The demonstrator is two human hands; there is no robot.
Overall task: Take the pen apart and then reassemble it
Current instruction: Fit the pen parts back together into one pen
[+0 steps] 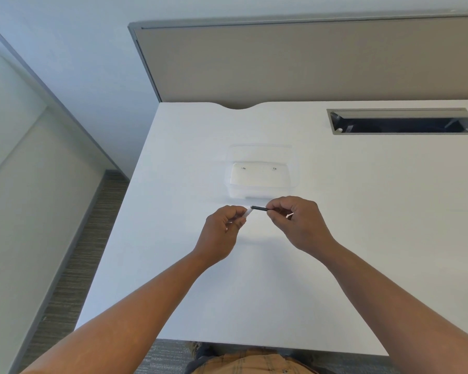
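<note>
The pen is held level above the white table [254, 279], between my two hands. My left hand [223, 228] is closed around the white barrel [248, 212], of which only the right end shows past the fingers. My right hand [295, 221] pinches the black part [258, 208] by its right end. The black part's left tip sits right at the barrel's opening; I cannot tell whether the two touch. The rest of the barrel is hidden in my left fist.
A clear plastic container [261, 179] stands on the table just behind my hands. An open cable hatch [405, 122] is set in the tabletop at the back right. A grey partition [308, 63] runs along the far edge. The table's left edge drops to carpet.
</note>
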